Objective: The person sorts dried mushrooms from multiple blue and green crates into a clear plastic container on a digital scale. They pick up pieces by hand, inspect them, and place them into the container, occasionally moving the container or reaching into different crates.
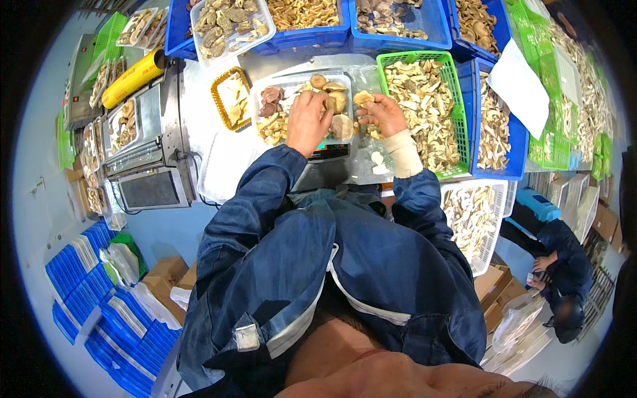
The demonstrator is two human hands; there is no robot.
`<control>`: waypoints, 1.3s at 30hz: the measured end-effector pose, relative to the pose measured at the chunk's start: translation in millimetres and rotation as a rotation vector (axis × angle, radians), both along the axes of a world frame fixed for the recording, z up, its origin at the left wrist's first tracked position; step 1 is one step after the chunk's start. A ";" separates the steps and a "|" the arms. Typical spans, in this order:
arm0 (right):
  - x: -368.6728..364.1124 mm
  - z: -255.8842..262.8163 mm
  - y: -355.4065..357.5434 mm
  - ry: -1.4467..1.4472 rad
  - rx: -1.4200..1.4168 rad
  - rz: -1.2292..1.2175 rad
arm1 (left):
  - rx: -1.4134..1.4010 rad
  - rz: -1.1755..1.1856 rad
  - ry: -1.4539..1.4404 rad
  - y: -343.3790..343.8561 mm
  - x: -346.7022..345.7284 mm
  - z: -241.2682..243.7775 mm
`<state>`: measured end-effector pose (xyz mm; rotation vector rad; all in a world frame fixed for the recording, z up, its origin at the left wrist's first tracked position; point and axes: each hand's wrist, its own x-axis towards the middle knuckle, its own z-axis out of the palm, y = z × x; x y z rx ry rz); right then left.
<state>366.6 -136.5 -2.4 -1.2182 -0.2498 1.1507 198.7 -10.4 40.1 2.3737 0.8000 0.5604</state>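
Observation:
My left hand (309, 122) rests over a clear plastic tray (255, 112), its fingers among dried mushrooms; whether they grip a piece is hidden. My right hand (383, 117), with a beige wrap at the wrist, pinches a pale dried mushroom piece (364, 97) just right of the tray. Inside the tray lie reddish-brown pieces (271, 101), tan slices (272, 128) and round mushroom caps (342, 126). A digital scale (329, 153) shows beneath the tray. A few loose pieces (379, 163) sit on the metal table below my right hand.
A green basket (460, 119) of mushroom slices stands at right, beside a blue crate (517, 149). More blue crates (398, 42) line the back. A small golden basket (219, 102) and a tray-sealing machine (134, 159) are leftward. A person (567, 263) sits at far right.

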 end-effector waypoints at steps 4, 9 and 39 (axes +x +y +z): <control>2.4 -18.0 2.6 0.028 -0.065 0.054 | 0.033 -0.018 0.050 0.5 6.6 -2.5; -4.4 -27.7 9.0 0.107 -0.060 0.021 | 0.065 0.003 0.117 -5.1 11.7 2.8; -12.3 -20.5 18.7 -0.043 -0.133 -0.048 | 0.018 0.049 0.165 2.5 10.9 -6.0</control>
